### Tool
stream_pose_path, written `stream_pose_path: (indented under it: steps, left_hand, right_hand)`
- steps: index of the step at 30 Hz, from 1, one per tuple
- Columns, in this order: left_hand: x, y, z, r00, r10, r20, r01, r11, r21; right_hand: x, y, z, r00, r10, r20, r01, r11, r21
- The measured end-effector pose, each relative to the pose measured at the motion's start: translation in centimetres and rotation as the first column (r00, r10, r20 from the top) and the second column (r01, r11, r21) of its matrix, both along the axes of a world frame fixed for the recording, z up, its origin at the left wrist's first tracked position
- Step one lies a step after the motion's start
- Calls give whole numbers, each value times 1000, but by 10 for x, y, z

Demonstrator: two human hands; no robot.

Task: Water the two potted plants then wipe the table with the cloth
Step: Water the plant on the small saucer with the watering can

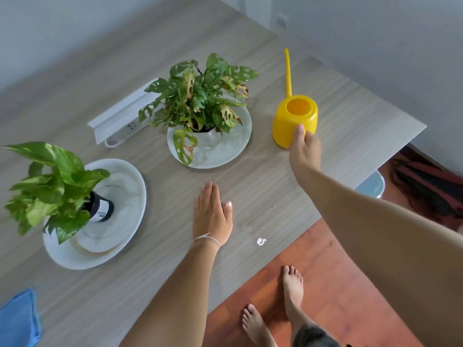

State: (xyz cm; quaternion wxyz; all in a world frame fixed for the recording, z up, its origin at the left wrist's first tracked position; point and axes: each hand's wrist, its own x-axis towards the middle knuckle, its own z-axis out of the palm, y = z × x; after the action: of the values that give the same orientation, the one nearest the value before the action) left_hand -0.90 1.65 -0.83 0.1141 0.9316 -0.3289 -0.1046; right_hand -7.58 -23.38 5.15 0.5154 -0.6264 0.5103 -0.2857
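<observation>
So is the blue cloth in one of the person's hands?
No, the blue cloth lies alone at the table's near left corner, away from both hands.

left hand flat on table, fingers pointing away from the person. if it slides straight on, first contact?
Probably the plate under the holey-leaved plant: the left hand points up-frame along bare table toward its near rim. Exact line is uncertain.

One wide-angle view from my head, looking steeply down and forward over the grey wood-grain table (155,284), close enough that my forearms fill the lower frame, floor beyond the table's near edge, walls past its far edge
</observation>
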Motion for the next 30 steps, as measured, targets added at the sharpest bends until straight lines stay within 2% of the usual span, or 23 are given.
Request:
stream_pose_path:
  steps: [5,9,13,18,24,27,30]
  left_hand:
    - [-8,19,1,999,-53,-1,53,998,-32]
    - [-16,19,2,998,-44,41,46,998,-49]
    - [-13,23,6,997,-77,3,77,997,2]
    - [-5,29,12,991,-125,-48,127,992,21]
    - [2,67,11,999,-21,-41,23,998,57]
    - [13,81,7,994,-31,-109,48,985,165]
    - [21,81,6,974,-52,-219,97,974,203]
  right_hand:
    - [-13,19,14,990,-131,51,132,991,-26]
    - [-24,35,32,989,-123,82,130,988,-88]
    - [-30,59,65,982,-168,83,181,968,-175]
    - [-39,102,107,987,-157,38,162,941,-297]
    - [-42,147,142,986,-152,75,168,937,-306]
    - [-38,163,159,985,-116,126,151,937,-316]
    - [-31,172,180,984,-94,149,139,933,-331]
